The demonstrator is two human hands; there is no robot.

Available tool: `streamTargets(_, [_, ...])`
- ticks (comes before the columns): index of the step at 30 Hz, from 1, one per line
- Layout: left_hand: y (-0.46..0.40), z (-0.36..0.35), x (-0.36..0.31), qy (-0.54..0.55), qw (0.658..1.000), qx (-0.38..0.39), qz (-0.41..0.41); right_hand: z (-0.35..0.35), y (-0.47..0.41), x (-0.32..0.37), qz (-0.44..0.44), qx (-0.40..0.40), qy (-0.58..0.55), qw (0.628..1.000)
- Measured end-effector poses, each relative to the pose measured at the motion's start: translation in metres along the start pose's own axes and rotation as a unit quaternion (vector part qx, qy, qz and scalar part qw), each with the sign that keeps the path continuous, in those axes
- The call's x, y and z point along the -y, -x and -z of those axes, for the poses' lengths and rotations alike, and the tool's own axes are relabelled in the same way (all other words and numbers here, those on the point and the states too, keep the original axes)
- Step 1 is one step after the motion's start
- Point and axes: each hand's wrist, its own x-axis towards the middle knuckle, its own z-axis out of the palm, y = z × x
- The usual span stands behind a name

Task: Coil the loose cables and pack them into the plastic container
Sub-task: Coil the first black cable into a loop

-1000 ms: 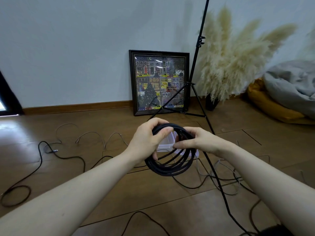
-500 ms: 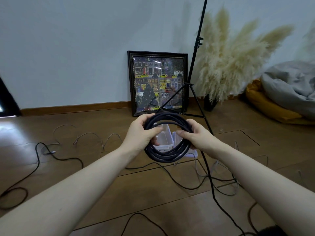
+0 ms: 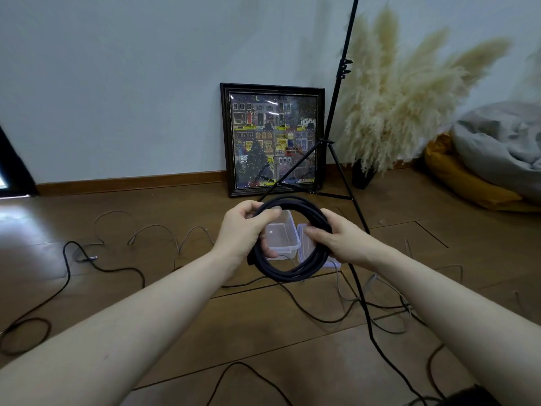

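A black cable coil (image 3: 288, 271) is held upright in the air between both hands; the left hand (image 3: 243, 230) is curled round the coil's left side, thumb laid over the top strands; the right hand (image 3: 336, 240) is closed round the right side, fingers wrapped over the bundle. A loose tail of the same cable is seen dropping from below the right hand to the floor. The clear plastic container (image 3: 282, 234) is seen through the coil's ring, on the floor directly behind it; its lid (image 3: 304, 244) lies just right of the container, partly hidden by the coil. Loose black cable (image 3: 68, 271) trails well to the container's left; pale grey cables (image 3: 164, 230) lie nearer on that side; more tangled cables lie right of it. A framed picture (image 3: 272, 139) is leant against the white wall behind the container; a black tripod stand (image 3: 336, 112) and pampas grass (image 3: 404, 98) stand to its right rear; a grey blanket (image 3: 497, 148) is heaped on a yellow cushion (image 3: 456, 177) far right. The wooden floor (image 3: 263, 332) is brown.
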Motion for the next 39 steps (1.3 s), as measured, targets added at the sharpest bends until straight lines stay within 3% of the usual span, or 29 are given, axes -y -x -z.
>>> streamTargets(13, [0.005,0.006,-0.003,-0.002,0.999,0.051,0.006,-0.004,0.002,0.007,-0.005,0.046,0.006,0.999])
streamTargets(20, [0.004,0.003,-0.002,-0.020,0.999,-0.008,0.024,-0.012,0.003,0.013,-0.003,0.057,0.048,0.997])
streamTargets(31, [0.004,-0.004,-0.006,0.096,0.982,-0.136,0.088,-0.008,0.005,0.015,-0.053,0.072,-0.111,0.990])
streamTargets(35, [-0.003,0.005,-0.012,0.092,0.970,-0.210,0.083,-0.013,0.006,0.014,-0.034,0.060,-0.098,0.993])
streamTargets(39, [-0.004,0.009,-0.013,0.083,0.976,-0.186,0.082,-0.018,0.004,0.014,-0.035,0.049,-0.092,0.994])
